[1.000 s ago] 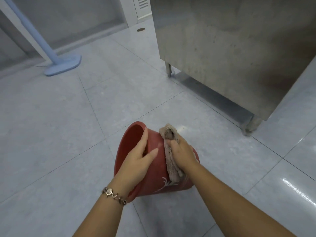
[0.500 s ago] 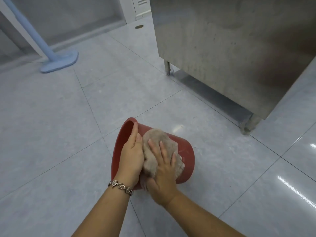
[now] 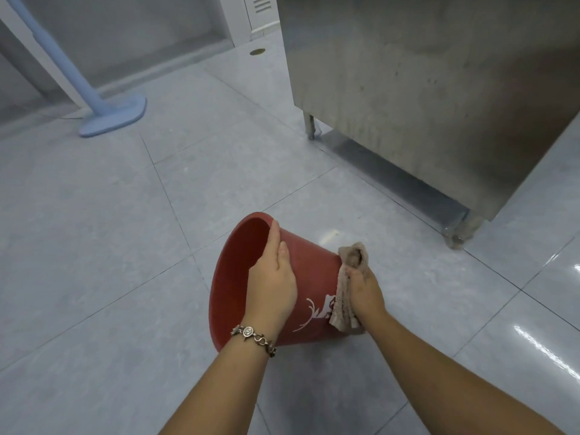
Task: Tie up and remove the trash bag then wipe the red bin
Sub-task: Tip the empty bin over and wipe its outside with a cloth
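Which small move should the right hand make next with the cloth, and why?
Probably drag the cloth along the red bin wall toward the rim: the right hand presses it near the base, while the left hand steadies the tilted bin.

The left hand (image 3: 272,287) is covering part of the red bin (image 3: 314,277); its fingers (image 3: 273,238) are vanishing over the rim, and the cloth (image 3: 346,287) is hiding the bin's base.
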The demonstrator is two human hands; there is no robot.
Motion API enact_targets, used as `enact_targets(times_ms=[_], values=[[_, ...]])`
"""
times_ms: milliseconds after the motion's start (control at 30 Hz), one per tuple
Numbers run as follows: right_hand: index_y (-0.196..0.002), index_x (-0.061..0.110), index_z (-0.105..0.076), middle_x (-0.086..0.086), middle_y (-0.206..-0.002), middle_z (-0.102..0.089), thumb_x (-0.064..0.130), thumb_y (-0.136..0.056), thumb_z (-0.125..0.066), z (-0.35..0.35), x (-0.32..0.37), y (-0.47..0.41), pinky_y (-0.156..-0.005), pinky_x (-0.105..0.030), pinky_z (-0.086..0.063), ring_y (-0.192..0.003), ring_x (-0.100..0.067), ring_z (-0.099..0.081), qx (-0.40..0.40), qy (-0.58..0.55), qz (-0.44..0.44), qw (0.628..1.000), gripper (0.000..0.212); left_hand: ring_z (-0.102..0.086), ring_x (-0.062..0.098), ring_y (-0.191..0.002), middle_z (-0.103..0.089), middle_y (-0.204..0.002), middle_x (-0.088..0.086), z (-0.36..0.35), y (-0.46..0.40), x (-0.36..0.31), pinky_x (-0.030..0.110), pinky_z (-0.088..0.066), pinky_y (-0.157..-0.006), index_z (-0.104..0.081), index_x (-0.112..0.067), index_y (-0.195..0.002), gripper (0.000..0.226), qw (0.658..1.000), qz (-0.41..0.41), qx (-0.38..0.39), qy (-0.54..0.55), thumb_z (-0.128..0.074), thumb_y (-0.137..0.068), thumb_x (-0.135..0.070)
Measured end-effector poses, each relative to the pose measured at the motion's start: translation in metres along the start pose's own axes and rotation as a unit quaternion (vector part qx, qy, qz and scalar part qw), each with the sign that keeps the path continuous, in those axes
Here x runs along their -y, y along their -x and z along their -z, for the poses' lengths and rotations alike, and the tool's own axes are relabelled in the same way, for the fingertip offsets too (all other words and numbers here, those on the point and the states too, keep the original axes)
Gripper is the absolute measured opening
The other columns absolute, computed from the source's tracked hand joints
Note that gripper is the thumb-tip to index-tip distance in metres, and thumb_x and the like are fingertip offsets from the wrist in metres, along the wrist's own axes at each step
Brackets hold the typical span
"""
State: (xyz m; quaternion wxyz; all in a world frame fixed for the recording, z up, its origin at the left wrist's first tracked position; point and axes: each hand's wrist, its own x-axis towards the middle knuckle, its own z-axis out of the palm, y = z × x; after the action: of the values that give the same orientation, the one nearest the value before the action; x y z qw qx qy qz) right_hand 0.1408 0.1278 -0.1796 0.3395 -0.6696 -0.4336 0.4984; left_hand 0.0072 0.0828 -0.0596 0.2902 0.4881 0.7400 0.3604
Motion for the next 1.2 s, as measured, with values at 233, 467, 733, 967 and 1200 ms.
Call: enact_targets(times_ms=[233,467,733,967,1200], values=[[-0.125,0.028,-0.056,0.004,-0.131,-0.057,0.024,-0.089,-0.041,-0.041,0.079,0.043,-0.112,-0.039,-0.031,-0.123,-0.013,-0.047,0.109,0.029,0.280,0.953,0.039,-0.051,-0.003,-0.064,-0.053,-0.071,-0.020,0.000,-0.007,0.000,0.012,-0.040,-0.063,-0.031,-0.038,-0.144,0.044,0.999,0.007,-0.019,0.026,-0.031,-0.101,-0.029],[-0.102,0.035,-0.059,-0.005,-0.111,-0.065,0.069,-0.075,-0.022,-0.022,0.063,-0.012,-0.098,-0.050,-0.040,-0.106,-0.033,-0.055,0.136,0.175,0.055,0.974,0.057,-0.042,-0.019,-0.048,-0.031,-0.065,-0.023,0.011,0.007,0.002,-0.004,-0.034,-0.051,-0.028,-0.040,-0.144,0.043,0.999,0.018,-0.030,0.035,-0.028,-0.102,-0.030],[-0.138,0.036,-0.039,0.009,-0.151,-0.034,0.047,-0.073,-0.033,-0.004,-0.001,0.030,-0.118,-0.050,-0.019,-0.141,-0.017,-0.027,0.036,0.042,0.094,0.994,0.067,-0.034,-0.001,-0.051,-0.039,-0.064,-0.016,0.005,-0.005,0.002,0.009,-0.034,-0.045,-0.031,-0.044,-0.142,0.042,0.998,0.027,-0.017,0.057,-0.030,-0.101,-0.033],[-0.146,0.040,-0.026,0.032,-0.145,-0.013,0.048,-0.069,-0.025,-0.037,0.045,0.095,-0.116,-0.039,0.015,-0.138,0.009,0.003,0.069,0.138,0.275,0.949,0.077,-0.058,0.018,-0.086,-0.060,-0.101,0.005,0.009,-0.027,0.005,0.038,-0.052,-0.078,-0.051,-0.009,-0.125,0.034,0.971,0.147,-0.005,0.188,-0.034,-0.101,-0.026],[-0.142,0.032,-0.037,0.011,-0.151,-0.036,0.041,-0.074,-0.031,-0.029,0.054,0.060,-0.119,-0.046,-0.004,-0.143,-0.009,-0.020,0.077,0.163,0.238,0.954,0.069,-0.056,-0.002,-0.078,-0.058,-0.115,-0.005,0.026,-0.011,0.011,0.014,-0.049,-0.057,-0.035,-0.020,-0.142,0.045,0.942,0.163,0.081,0.281,-0.041,-0.099,-0.033]])
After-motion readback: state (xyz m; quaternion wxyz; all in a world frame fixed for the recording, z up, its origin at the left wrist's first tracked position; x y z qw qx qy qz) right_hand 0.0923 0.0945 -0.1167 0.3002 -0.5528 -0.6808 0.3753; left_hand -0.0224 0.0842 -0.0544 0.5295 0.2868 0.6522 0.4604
